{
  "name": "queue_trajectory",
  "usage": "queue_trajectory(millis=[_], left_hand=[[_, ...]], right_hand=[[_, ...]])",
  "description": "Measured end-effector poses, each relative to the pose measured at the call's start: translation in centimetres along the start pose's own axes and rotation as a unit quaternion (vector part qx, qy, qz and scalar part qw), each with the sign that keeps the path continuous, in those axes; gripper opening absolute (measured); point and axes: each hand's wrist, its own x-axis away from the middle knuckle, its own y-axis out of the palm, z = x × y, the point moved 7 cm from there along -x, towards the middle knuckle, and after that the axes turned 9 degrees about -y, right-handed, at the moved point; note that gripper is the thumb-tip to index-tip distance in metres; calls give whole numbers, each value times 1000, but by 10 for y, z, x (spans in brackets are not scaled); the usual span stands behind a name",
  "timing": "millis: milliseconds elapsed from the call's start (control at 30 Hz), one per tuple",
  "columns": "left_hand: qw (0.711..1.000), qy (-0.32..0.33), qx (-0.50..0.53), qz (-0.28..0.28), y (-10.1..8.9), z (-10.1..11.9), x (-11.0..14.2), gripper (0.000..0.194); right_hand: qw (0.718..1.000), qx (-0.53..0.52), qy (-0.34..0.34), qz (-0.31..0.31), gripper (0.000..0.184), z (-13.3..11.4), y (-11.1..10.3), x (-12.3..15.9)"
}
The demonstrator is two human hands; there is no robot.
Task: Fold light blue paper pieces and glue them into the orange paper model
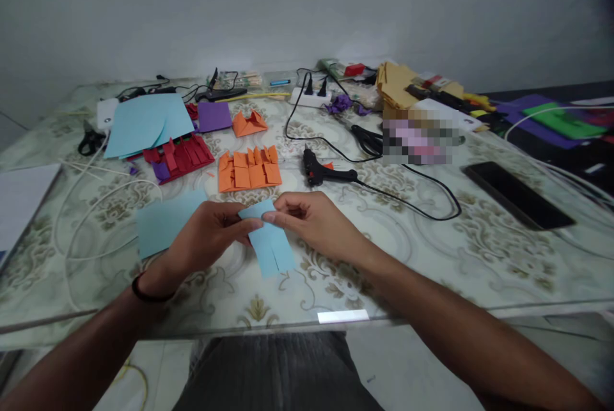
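A light blue piece of folded paper [273,250] is held between both hands above the table's front part. My left hand [208,232] pinches its upper left edge, thumb on top. My right hand [319,222] grips the upper right side, the thumb pressed near the middle. A slit or crease runs down the paper's lower half. Under and beside my left hand lies a flat light blue sheet [160,222]. Just beyond the hands sit folded orange paper [250,171] and a black glue gun [322,169].
Folded red paper [185,158], a stack of blue sheets [148,120] and a purple square [214,117] lie at the left. A white power strip [314,98] stands at the back. Black-handled scissors [367,139], a phone [518,195] and loose cables occupy the right.
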Motion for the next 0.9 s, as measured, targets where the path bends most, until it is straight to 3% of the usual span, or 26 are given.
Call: queue_trajectory(millis=[100,267,367,600,767,900], left_hand=[[999,-7,33,-5,2,0,0,25],[995,-33,36,-83,13,-3,0,27],[999,-17,6,-51,9,-4,0,28],[987,51,98,114,-16,9,5,21],[989,49,92,105,-16,13,5,21],[990,45,89,100,-14,15,5,21]], right_hand=[[1000,18,-10,4,42,-1,-2,0],[999,39,-25,-16,37,-3,1,0],[1000,0,-7,-27,34,0,3,2],[999,-46,10,-23,24,3,1,1],[998,-45,-23,41,22,-1,-11,-1],[998,-30,-56,5,48,-7,-6,1]])
